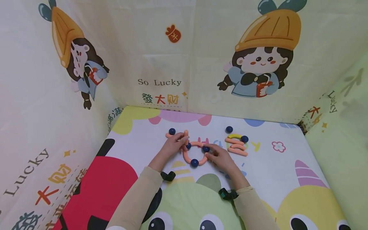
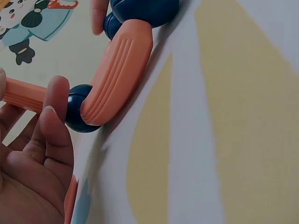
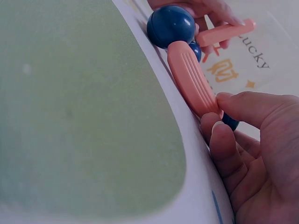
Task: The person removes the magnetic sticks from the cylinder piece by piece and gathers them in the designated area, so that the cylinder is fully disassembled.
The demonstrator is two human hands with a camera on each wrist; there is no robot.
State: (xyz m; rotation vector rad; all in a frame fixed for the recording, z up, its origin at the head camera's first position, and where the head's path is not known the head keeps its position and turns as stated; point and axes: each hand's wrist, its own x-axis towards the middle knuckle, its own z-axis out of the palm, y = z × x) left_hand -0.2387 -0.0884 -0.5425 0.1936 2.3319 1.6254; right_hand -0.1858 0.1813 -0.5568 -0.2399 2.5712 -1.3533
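Your left hand (image 1: 173, 145) pinches an orange rod (image 1: 186, 133) at a blue ball (image 2: 76, 109) of the ring (image 1: 186, 157); your right hand (image 1: 221, 157) pinches its curved segment (image 3: 190, 78).

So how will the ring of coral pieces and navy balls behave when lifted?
The ring may bend or part at its joints, where separate parts meet. Each curved piece looks stiff, with crisp molded ridges that could help the grip. The glossy navy balls might slip.

Between the sleeves (image 1: 137, 192), the surface (image 1: 179, 204) leaves free passage to the ball-and-rod ring's (image 1: 187, 158) near edge; left grip (image 1: 172, 146), upright orange rod (image 1: 186, 133) and right grip (image 1: 222, 157) block its sides.
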